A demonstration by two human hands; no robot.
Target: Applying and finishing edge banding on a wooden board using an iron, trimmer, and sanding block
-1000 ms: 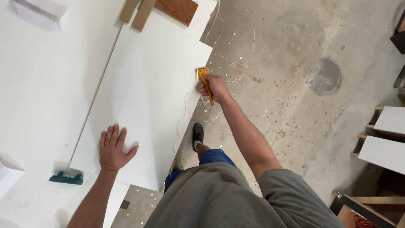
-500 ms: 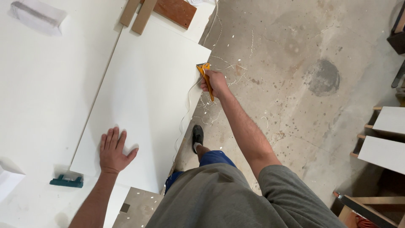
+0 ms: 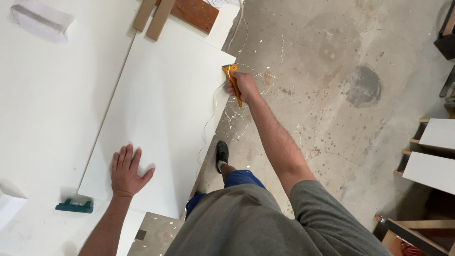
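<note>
A large white panel [image 3: 166,109] lies flat on a white worktable [image 3: 52,95]. My left hand [image 3: 127,171] presses flat on the panel's near end, fingers spread. My right hand [image 3: 244,86] grips an orange scraper tool [image 3: 231,76] held against the panel's right edge near its far corner. A thin white strip [image 3: 208,121] curls down off that edge.
Wooden boards [image 3: 154,16] and a reddish-brown board [image 3: 194,13] lie at the table's far end. A small green tool [image 3: 74,206] sits near my left wrist. White shavings litter the concrete floor [image 3: 332,95]. White panels [image 3: 433,151] stand stacked at the right. My shoe [image 3: 221,152] is below.
My right hand with the scraper has slid further along the panel's edge toward its far corner. My left hand has stayed pressed on the panel.
</note>
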